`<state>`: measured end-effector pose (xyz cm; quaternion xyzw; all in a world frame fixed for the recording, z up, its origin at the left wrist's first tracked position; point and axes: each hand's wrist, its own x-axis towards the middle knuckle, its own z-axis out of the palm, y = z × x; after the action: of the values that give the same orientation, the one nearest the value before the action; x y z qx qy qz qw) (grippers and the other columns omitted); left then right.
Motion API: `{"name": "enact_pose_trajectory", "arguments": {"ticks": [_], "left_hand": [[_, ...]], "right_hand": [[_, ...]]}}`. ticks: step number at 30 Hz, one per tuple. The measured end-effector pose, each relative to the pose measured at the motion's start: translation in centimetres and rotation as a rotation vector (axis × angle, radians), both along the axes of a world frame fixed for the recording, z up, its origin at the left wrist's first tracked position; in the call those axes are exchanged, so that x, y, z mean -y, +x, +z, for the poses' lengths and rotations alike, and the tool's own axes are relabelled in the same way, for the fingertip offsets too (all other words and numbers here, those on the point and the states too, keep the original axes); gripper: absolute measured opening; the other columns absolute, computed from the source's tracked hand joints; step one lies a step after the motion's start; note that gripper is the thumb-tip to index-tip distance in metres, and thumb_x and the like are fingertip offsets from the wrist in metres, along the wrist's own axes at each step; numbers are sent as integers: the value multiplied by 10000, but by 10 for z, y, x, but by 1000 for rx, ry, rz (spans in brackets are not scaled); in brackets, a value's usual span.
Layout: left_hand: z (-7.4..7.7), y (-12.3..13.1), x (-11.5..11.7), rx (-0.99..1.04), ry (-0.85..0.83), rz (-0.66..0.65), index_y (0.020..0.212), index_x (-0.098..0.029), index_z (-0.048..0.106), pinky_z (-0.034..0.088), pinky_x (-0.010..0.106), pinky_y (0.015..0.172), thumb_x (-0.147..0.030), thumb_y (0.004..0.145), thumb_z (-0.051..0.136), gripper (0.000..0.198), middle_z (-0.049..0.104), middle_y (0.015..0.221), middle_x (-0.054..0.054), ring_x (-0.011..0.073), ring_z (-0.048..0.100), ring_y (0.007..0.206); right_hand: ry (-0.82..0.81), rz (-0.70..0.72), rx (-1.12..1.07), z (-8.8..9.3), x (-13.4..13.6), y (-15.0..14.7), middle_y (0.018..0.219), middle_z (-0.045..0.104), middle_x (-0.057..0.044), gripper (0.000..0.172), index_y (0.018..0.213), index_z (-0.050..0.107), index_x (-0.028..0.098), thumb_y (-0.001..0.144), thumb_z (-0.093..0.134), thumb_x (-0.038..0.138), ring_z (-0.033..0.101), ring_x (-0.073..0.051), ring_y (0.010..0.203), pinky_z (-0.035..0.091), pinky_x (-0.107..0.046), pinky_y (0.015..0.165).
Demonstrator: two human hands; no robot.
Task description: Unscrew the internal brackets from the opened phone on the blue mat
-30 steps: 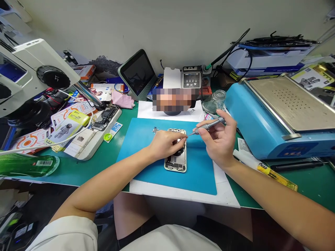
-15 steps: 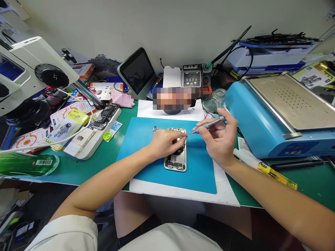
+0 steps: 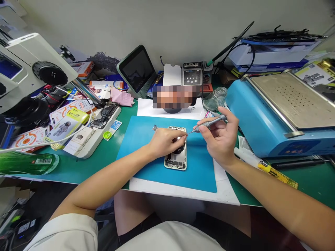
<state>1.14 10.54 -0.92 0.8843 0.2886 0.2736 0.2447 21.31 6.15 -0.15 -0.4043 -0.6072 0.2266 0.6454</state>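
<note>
An opened phone (image 3: 176,161) lies face down on a blue mat (image 3: 199,170), its insides showing. My left hand (image 3: 164,141) rests on the phone's upper half with fingers curled and pinched together over it; what they hold is hidden. My right hand (image 3: 221,137) grips a grey precision screwdriver (image 3: 209,123), whose tip points left at the phone's top right edge, close to my left fingertips. A small loose part (image 3: 155,128) lies on the mat left of the phone.
A blue heating machine (image 3: 277,111) stands at the right. A glass jar (image 3: 216,97) and soldering station (image 3: 192,75) sit behind the mat. A microscope (image 3: 31,69), a tablet (image 3: 137,71) and boxes crowd the left. A green bottle (image 3: 26,163) lies at the near left.
Both hands stay almost in place over the phone. The view has shifted slightly; the screwdriver tip remains at the phone's top edge.
</note>
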Motion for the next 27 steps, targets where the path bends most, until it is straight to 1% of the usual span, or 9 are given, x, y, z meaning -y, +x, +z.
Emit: {"name": "enact_pose_trajectory", "arguments": {"ticks": [5, 10, 13, 18, 23, 27], "left_hand": [[0, 0, 0, 3, 6, 4, 1098, -152, 682, 615, 328, 775, -361, 1037, 625, 226, 710, 1022, 47, 151, 692, 845], [0, 0, 0, 7, 9, 2, 1087, -150, 683, 614, 321, 762, -365, 1038, 623, 229, 711, 993, 41, 146, 691, 822], [0, 0, 0, 8, 9, 5, 1085, -151, 686, 614, 320, 761, -372, 1041, 618, 235, 713, 989, 41, 144, 691, 818], [-1, 0, -1, 6, 11, 13, 1085, -150, 684, 612, 311, 743, -372, 1041, 618, 236, 711, 970, 36, 139, 687, 796], [1, 0, 0, 0, 13, 25, 1073, -147, 689, 602, 298, 708, -391, 1046, 608, 258, 701, 880, 14, 126, 673, 724], [5, -1, 1, -10, 5, 37, 1065, -147, 706, 597, 301, 700, -457, 1053, 580, 335, 705, 806, 4, 123, 672, 673]], "right_hand": [[-3, 6, -3, 0, 0, 0, 967, 732, 16, 570, 1407, 463, 396, 941, 721, 196, 727, -182, 741, 678, -377, 667], [-12, 8, 6, 0, 0, 1, 962, 740, 10, 577, 1399, 475, 427, 934, 733, 201, 734, -201, 744, 671, -391, 657], [-19, 6, 6, 0, 0, 1, 964, 741, 1, 577, 1399, 473, 425, 933, 736, 209, 733, -210, 738, 669, -402, 645], [-24, 7, 6, 1, 1, 0, 973, 736, 3, 568, 1403, 464, 417, 941, 726, 216, 747, -212, 777, 675, -400, 657], [-20, 4, 6, 2, 1, -1, 974, 735, 3, 560, 1395, 472, 428, 942, 730, 226, 750, -207, 781, 673, -393, 664], [-7, 4, 4, 1, 0, -1, 960, 734, 6, 568, 1396, 474, 436, 936, 736, 229, 741, -209, 753, 671, -409, 670]]}}
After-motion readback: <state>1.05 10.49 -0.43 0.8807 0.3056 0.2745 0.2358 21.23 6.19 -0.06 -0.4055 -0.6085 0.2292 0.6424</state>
